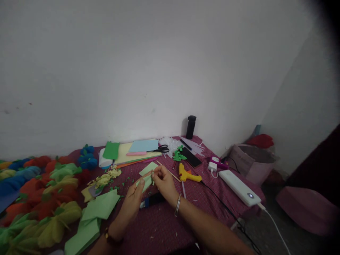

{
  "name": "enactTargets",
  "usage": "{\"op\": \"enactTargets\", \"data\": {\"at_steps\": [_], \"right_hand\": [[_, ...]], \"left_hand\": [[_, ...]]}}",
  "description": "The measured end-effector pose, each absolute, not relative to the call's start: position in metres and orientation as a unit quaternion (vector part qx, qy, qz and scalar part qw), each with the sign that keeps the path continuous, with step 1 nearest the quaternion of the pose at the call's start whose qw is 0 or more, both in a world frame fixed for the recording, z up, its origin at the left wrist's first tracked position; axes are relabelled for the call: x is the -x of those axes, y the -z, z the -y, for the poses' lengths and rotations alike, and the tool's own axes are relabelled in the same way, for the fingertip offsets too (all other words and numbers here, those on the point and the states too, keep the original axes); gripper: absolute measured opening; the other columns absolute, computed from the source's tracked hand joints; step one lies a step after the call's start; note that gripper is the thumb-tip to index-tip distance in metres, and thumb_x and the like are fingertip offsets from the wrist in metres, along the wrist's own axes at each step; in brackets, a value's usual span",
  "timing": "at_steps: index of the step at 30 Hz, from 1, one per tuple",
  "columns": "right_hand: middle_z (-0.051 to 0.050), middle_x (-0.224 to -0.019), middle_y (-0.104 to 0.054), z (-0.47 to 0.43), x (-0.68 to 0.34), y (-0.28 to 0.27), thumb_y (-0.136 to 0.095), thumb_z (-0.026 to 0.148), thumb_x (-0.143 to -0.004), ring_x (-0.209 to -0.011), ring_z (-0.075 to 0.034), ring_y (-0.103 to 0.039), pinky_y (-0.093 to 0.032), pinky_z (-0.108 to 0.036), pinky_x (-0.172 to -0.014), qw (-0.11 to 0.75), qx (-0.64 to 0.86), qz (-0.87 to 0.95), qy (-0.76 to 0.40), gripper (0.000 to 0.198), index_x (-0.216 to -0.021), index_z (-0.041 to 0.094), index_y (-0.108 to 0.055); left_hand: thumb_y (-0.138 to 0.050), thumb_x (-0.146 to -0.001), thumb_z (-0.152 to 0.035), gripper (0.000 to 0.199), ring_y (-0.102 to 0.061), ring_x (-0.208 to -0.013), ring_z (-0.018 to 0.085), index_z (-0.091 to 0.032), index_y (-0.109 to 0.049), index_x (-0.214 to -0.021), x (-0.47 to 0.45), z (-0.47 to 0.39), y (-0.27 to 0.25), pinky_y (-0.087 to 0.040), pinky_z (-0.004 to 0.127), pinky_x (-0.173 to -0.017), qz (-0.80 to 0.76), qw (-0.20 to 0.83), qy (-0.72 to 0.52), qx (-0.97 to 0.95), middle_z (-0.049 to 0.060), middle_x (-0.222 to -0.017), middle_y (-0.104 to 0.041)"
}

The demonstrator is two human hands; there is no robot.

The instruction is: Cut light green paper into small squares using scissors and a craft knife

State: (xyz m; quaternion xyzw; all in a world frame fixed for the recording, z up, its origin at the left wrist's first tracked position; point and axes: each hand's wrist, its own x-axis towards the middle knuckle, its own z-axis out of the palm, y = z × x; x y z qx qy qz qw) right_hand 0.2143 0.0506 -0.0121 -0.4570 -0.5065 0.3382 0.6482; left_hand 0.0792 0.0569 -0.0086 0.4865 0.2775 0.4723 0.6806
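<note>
Over the table's front part, my left hand [135, 194] grips a light green paper piece [147, 183] between thumb and fingers. My right hand [165, 181] is closed in a pinch at the paper's upper right edge, its fingertips close to those of the left. Whether anything else sits in that pinch is hidden. Behind the hands lies another light green paper piece [148, 168], and a thin wooden stick [174, 176] runs past the right hand. Larger light green sheets [102, 205] lie left of my left hand, with small green scraps around them.
A yellow glue gun [186, 174] lies right of my hands, its cable trailing forward. Behind are scissors [162, 148], coloured sheets [145, 145], a phone [191, 157] and a black bottle [191, 127]. A white power bank [240, 187] lies right; colourful paper flowers [53, 198] fill the left.
</note>
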Motion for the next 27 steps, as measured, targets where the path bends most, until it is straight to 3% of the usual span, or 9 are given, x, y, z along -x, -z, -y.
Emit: {"op": "enactTargets", "data": {"at_steps": [3, 9, 12, 15, 21, 24, 27], "right_hand": [[0.003, -0.071, -0.05, -0.049, -0.219, 0.007, -0.056, 0.022, -0.076, -0.058, -0.01, -0.046, -0.038, -0.021, -0.053, 0.639, 0.452, 0.544, -0.302, 0.017, -0.093, 0.02, -0.059], [-0.004, -0.095, -0.054, -0.045, -0.225, -0.005, -0.057, 0.019, -0.071, -0.085, -0.016, -0.053, -0.043, -0.024, -0.066, 0.623, 0.44, 0.594, -0.257, 0.004, -0.067, 0.018, -0.055], [-0.002, -0.083, -0.054, -0.045, -0.224, -0.003, -0.055, 0.018, -0.069, -0.075, -0.014, -0.051, -0.04, -0.023, -0.062, 0.603, 0.449, 0.592, -0.291, 0.006, -0.066, 0.018, -0.051], [0.002, -0.069, -0.048, -0.048, -0.224, 0.004, -0.053, 0.019, -0.07, -0.063, -0.011, -0.044, -0.036, -0.021, -0.056, 0.581, 0.467, 0.577, -0.333, 0.004, -0.068, 0.018, -0.05], [0.006, -0.058, -0.04, -0.051, -0.231, 0.012, -0.049, 0.015, -0.068, -0.054, -0.009, -0.036, -0.027, -0.02, -0.05, 0.503, 0.495, 0.614, -0.353, 0.005, -0.066, 0.018, -0.046], [0.006, -0.058, -0.044, -0.048, -0.231, 0.011, -0.052, 0.012, -0.067, -0.055, -0.008, -0.038, -0.027, -0.02, -0.051, 0.451, 0.496, 0.666, -0.328, 0.006, -0.066, 0.018, -0.049], [0.006, -0.061, -0.047, -0.045, -0.229, 0.006, -0.058, 0.018, -0.07, -0.055, -0.008, -0.04, -0.03, -0.02, -0.052, 0.472, 0.46, 0.645, -0.387, 0.006, -0.071, 0.018, -0.052]], "left_hand": [[-0.06, -0.079, -0.04, 0.043, -0.058, -0.109, 0.027, -0.017, -0.064, -0.116, -0.081, -0.052, -0.001, -0.045, 0.034, -0.092, -0.268, 0.691, -0.473, -0.476, 0.01, -0.115, -0.066], [-0.058, -0.08, -0.042, 0.045, -0.062, -0.099, 0.025, -0.019, -0.06, -0.12, -0.079, -0.053, -0.01, -0.049, 0.034, -0.083, -0.257, 0.738, -0.445, -0.438, 0.011, -0.12, -0.063], [-0.059, -0.077, -0.045, 0.04, -0.064, -0.081, 0.023, -0.016, -0.067, -0.103, -0.076, -0.063, -0.004, -0.049, 0.031, -0.072, -0.329, 0.669, -0.461, -0.481, 0.009, -0.096, -0.071], [-0.06, -0.075, -0.045, 0.034, -0.057, -0.063, 0.018, -0.013, -0.068, -0.082, -0.069, -0.074, -0.002, -0.043, 0.026, -0.059, -0.396, 0.53, -0.456, -0.595, 0.004, -0.069, -0.067], [-0.056, -0.077, -0.031, 0.021, -0.05, -0.06, 0.015, -0.016, -0.062, -0.066, -0.055, -0.08, -0.01, -0.034, 0.023, -0.057, -0.353, 0.332, -0.318, -0.815, 0.0, -0.062, -0.058], [-0.056, -0.078, -0.031, 0.025, -0.044, -0.056, 0.012, -0.016, -0.056, -0.057, -0.056, -0.077, -0.006, -0.028, 0.023, -0.054, -0.311, 0.293, -0.276, -0.861, -0.002, -0.058, -0.05], [-0.054, -0.08, -0.035, 0.031, -0.039, -0.054, 0.011, -0.016, -0.053, -0.056, -0.06, -0.074, -0.004, -0.027, 0.022, -0.051, -0.308, 0.352, -0.296, -0.833, -0.003, -0.056, -0.045]]}}
